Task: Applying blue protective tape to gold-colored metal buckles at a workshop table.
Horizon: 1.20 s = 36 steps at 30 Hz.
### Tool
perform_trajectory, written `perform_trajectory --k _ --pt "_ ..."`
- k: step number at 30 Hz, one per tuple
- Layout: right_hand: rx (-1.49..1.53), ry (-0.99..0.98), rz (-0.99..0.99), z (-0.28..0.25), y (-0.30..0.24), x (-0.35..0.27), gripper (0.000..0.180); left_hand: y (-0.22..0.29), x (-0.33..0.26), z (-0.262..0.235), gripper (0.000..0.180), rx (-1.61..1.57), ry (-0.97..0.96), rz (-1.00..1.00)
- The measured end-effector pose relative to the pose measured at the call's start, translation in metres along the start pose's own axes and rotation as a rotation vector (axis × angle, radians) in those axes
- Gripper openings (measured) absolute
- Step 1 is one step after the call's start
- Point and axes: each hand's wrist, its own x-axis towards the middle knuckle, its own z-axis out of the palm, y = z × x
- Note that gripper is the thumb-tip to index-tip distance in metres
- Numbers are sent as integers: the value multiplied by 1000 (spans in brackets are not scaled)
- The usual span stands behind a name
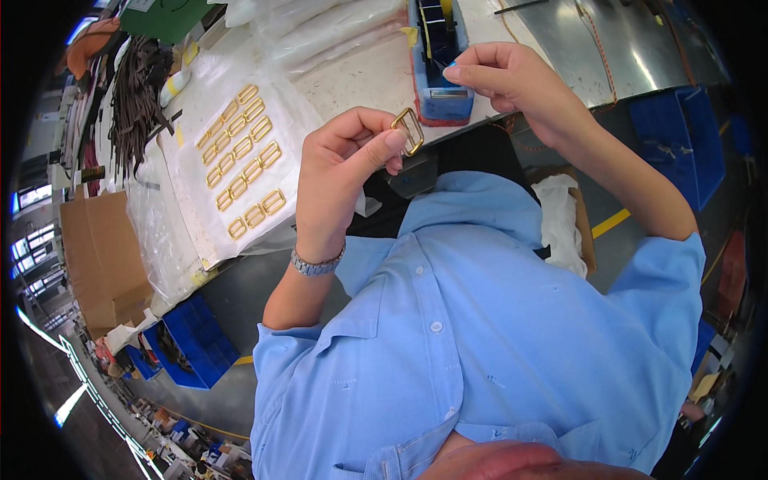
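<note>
My left hand (352,152) is closed, pinching a gold slide buckle (410,132) by its edge between thumb and fingertips. The buckle is a rectangular frame with a middle bar, held up in front of the table edge. At the blue tape dispenser (446,94), the thumb and forefinger of my right hand (520,80) are pressed together on a small bit of blue tape (451,66). To the left, several more gold slide buckles (250,174) lie in rows on a white sheet (280,220).
Clear plastic bags (320,32) lie along the back of the table. Dark straps (140,96) hang at the far left, above a cardboard box (104,256). Blue bins (196,344) stand below on the left, and another blue bin (680,144) is at right.
</note>
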Motion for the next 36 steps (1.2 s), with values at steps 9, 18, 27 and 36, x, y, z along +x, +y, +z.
perform_trajectory --k 9,18,27,36 --pt "198 -80 -18 32 12 -53 20 30 1 6 18 2 -37 -54" --pt "374 -29 -42 64 59 -65 15 34 7 21 21 163 -124 -221" --pt "381 -5 -94 67 62 -70 15 29 13 27 20 206 -109 -298" --pt "402 17 -72 67 65 -73 15 26 25 26 20 217 -161 -355"
